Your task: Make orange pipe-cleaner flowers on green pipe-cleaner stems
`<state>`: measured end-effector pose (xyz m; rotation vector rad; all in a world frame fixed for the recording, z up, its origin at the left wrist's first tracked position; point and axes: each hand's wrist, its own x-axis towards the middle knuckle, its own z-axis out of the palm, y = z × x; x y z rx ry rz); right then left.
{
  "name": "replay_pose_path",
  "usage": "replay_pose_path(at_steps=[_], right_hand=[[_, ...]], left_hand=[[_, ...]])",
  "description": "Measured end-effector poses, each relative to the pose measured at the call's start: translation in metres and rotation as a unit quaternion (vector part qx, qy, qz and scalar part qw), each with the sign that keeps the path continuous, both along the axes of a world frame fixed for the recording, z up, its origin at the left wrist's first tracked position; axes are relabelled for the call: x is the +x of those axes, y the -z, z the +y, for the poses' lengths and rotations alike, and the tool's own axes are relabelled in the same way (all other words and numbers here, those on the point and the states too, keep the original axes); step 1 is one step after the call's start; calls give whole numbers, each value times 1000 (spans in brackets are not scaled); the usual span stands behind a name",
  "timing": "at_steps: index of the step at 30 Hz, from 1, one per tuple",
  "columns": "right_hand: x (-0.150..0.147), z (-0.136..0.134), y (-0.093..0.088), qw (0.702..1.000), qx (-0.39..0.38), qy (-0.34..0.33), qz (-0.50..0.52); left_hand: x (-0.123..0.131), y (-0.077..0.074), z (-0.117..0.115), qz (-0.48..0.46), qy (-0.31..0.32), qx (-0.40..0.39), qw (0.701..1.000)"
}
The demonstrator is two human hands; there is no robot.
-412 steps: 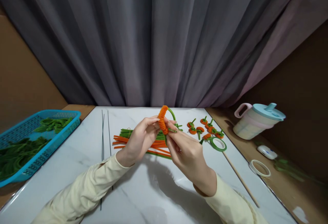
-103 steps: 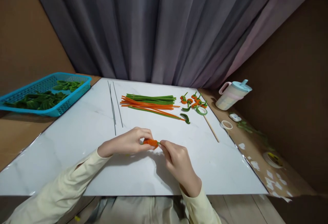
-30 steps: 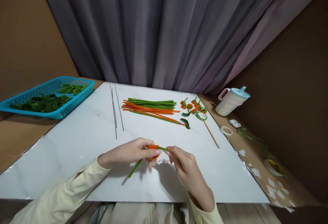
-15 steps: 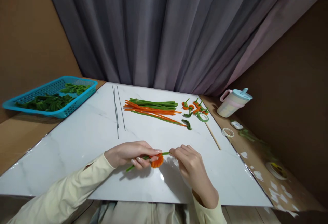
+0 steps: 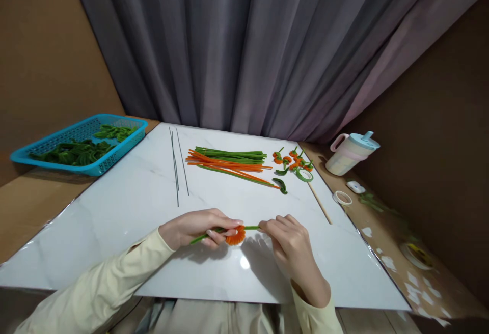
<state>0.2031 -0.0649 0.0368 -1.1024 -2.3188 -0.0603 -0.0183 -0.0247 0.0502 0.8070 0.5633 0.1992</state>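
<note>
Near the table's front, my left hand (image 5: pixel 204 227) pinches a coiled orange piece (image 5: pixel 235 236) and a green stem that runs through it. The stem's left end (image 5: pixel 198 239) sticks out below my left fingers. My right hand (image 5: pixel 286 237) is closed on the right end of the green stem (image 5: pixel 251 227). Beyond my hands lie bundled green sticks (image 5: pixel 233 155) and orange sticks (image 5: pixel 225 163). Several small orange pieces with green stems (image 5: pixel 292 158) sit to their right, beside curled dark green pieces (image 5: pixel 281 185).
Thin dark wires (image 5: pixel 174 166) lie at the left. A blue basket (image 5: pixel 93 170) holds green pieces. At the right are green tape (image 5: pixel 304 174), a wooden stick (image 5: pixel 320 203), a white tape ring (image 5: pixel 342 198), a white case (image 5: pixel 355 187), a cup (image 5: pixel 349 155) and paper scraps (image 5: pixel 388 262).
My right hand has moved slightly right, and more of the green stem shows between it and the orange coil. The whole view has shifted a little.
</note>
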Motion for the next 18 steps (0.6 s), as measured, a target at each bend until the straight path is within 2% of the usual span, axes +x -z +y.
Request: replay_pose_path(at_steps=[11, 18], right_hand=[[5, 1, 1, 1000, 8, 1, 7], [9, 2, -2, 1000, 6, -9, 16]], left_hand=[[-1, 1, 1, 38, -34, 47, 998], [-3, -1, 0, 37, -54, 45, 997]])
